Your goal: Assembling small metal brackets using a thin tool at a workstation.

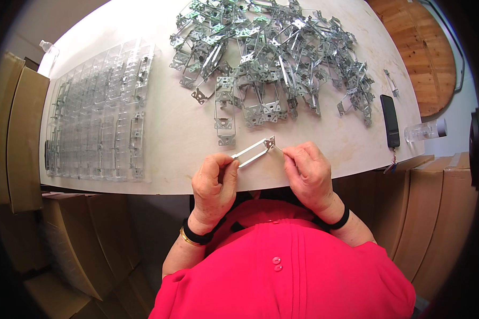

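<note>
Gripping metal brkt point(250, 149) w/ L hand point(214, 183)

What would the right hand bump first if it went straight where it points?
Probably the end plate of the metal frame, just ahead of the right hand; depth is hard to judge.

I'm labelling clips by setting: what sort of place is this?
Probably a small workshop: a heap of metal frames covers part of a white table, clear plastic trays lie on its left side, and cardboard boxes stand to both sides.
</note>
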### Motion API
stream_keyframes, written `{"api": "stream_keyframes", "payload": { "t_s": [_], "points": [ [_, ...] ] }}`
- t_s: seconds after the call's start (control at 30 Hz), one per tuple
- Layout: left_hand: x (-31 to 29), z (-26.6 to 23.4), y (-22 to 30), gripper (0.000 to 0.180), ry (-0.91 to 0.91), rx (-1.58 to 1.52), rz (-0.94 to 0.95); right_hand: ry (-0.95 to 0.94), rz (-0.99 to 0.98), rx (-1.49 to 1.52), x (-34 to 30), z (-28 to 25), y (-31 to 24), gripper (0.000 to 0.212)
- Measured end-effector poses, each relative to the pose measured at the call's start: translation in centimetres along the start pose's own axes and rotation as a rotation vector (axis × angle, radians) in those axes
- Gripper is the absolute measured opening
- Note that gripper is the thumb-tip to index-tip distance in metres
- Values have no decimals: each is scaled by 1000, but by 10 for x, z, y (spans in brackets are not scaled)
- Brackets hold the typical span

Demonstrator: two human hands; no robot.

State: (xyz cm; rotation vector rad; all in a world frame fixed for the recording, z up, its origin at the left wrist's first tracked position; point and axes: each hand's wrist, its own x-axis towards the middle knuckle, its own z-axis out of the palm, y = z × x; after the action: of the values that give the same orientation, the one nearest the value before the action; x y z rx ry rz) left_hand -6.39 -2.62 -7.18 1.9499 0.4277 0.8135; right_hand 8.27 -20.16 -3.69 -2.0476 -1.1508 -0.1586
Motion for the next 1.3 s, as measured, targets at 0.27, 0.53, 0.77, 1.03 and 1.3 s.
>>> {"api": "stream_keyframes", "payload": {
  "t_s": [0.27, 0.53, 0.77, 1.03, 1.3],
  "points": [
    [4, -1, 8, 16, 11, 15, -40, 11, 83, 82, -4, -7, 1, 18],
    [2, 0, 12, 31, -3, 49, -56, 49, 263, 199, -10, -26, 26, 8],
    [10, -5, 38, 36, -47, 339, -80, 49, 390, 505, -14, -32, 47, 6],
    [31, 29, 63, 44, -102, 574, 345, 41, 304, 519, -15, -31, 49, 2],
    [25, 69, 38, 33, -117, 726, 408, 11, 354, 583, -29, -29, 62, 2]
  ]
}}
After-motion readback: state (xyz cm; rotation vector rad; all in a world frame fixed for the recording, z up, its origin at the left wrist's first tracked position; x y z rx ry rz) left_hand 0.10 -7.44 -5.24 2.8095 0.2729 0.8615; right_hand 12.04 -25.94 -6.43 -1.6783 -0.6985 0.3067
